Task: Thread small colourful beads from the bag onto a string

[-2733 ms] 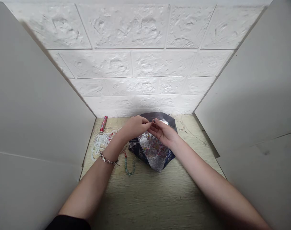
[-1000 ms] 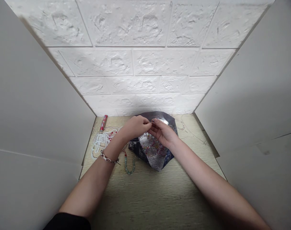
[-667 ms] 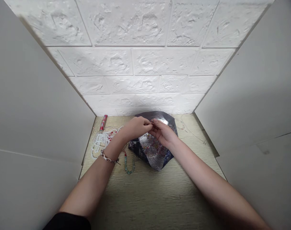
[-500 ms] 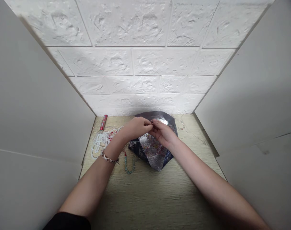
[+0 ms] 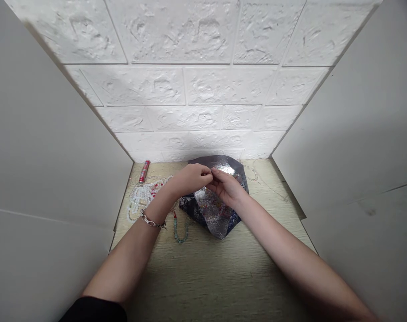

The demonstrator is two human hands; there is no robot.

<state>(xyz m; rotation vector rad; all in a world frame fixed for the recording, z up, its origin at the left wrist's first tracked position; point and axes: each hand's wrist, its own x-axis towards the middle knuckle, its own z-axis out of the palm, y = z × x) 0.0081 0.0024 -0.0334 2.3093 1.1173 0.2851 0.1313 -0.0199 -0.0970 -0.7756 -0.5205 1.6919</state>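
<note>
My left hand and my right hand meet fingertip to fingertip above a silver-lined bag. Both are closed in a pinch, and whatever they hold is too small to make out. Loose multicoloured beads lie in the bag's shiny lining, partly covered by my right hand. From near my left wrist a strand of turquoise beads with a red end hangs down onto the table. A chain bracelet circles my left wrist.
White and clear bead strands, some with red beads, lie in a heap left of my left arm. Behind them is a red tube. A clear bead strand rests right of the bag. White brick-patterned wall and grey side panels enclose the wooden tabletop.
Hardly anything differs. The fingertips of both hands have shifted very slightly against each other; the bag and the strands stay in place.
</note>
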